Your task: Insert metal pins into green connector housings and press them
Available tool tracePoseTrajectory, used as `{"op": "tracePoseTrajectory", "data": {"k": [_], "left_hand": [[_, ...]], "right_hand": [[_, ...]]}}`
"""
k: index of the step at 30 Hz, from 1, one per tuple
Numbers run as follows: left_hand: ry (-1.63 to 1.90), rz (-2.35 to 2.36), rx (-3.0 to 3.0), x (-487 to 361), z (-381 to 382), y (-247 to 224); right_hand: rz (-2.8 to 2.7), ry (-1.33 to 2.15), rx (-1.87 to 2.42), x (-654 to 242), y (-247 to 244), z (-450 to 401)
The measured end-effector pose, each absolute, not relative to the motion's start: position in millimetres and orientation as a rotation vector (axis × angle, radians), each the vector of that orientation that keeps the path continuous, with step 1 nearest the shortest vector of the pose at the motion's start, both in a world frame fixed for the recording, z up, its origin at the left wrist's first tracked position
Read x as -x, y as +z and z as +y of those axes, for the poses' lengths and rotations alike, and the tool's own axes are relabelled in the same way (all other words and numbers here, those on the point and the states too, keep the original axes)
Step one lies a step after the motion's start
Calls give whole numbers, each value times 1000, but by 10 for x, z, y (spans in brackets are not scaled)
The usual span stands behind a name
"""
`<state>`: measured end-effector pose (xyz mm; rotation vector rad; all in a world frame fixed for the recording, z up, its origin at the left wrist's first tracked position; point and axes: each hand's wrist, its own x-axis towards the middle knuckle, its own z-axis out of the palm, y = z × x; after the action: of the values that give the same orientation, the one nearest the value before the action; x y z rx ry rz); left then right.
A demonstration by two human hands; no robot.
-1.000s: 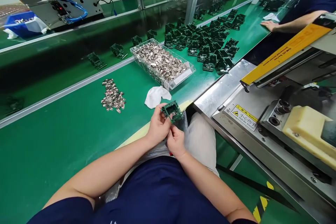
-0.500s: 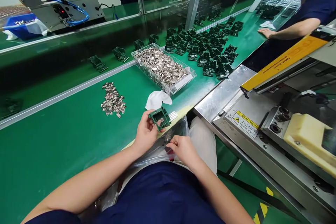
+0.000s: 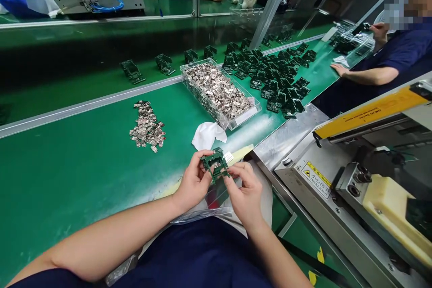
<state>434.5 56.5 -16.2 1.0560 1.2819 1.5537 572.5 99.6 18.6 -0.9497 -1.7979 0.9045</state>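
Observation:
My left hand (image 3: 194, 182) holds a green plastic frame (image 3: 218, 158) with a rectangular opening, its thumb at the near side and fingers behind. My right hand (image 3: 245, 193) is closed, with thumb and fingertips pinching the frame's near right corner; whether a small piece is also between them cannot be seen. Small silvery bits show inside the opening. Just beyond the hands lie a crumpled white cloth (image 3: 206, 135) and a white lined strip (image 3: 229, 157). To the left is a loose pile of small silvery metal pieces (image 3: 147, 129).
A clear plastic tray (image 3: 245, 117) full of silvery pieces stands ahead. Many green frames (image 3: 266, 72) are heaped behind it, others spaced along a rail (image 3: 101, 99). At right is a machine (image 3: 303, 180) with a hand-injury warning label. A co-worker (image 3: 381, 67) sits at far right.
My right hand has come up from over the lap to the green frame and now touches its right corner. The view has shifted slightly, and the co-worker at right shows more fully.

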Motion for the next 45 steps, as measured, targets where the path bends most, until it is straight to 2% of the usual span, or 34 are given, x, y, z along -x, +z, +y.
{"op": "tracePoseTrajectory", "data": {"k": [9, 15, 19, 24, 27, 30, 33, 35, 40, 45], "left_hand": [[1522, 1265, -1270, -4348, 510, -115], [1497, 1270, -1184, -4361, 468, -134], [1448, 1261, -1217, -4377, 475, -63], [1184, 1091, -1334, -4586, 545, 158], [920, 842, -1503, -4857, 763, 383], [797, 642, -1705, -5328, 1174, 656], [950, 542, -1946, -6054, 1627, 919], [1017, 501, -2067, -6586, 1889, 1045], [918, 553, -2001, -7401, 2227, 1165], [1087, 532, -1636, -6847, 2068, 1137]], "right_hand": [[-1955, 757, 1043, -5632, 228, 990], [-1716, 1058, 1107, -5666, 176, 1010], [-1613, 1275, 984, -5856, 162, 1042], [-2081, 1032, 763, -6498, 474, 983], [-2092, 911, 811, -7080, 656, 840], [-1699, 642, 1039, -7751, 709, 640], [-1106, 135, 1163, -8371, 723, 475], [-887, -50, 1197, -8677, 755, 434], [-975, 52, 1288, -9036, 866, 586], [-1260, 146, 1396, -9094, 994, 997]]}}
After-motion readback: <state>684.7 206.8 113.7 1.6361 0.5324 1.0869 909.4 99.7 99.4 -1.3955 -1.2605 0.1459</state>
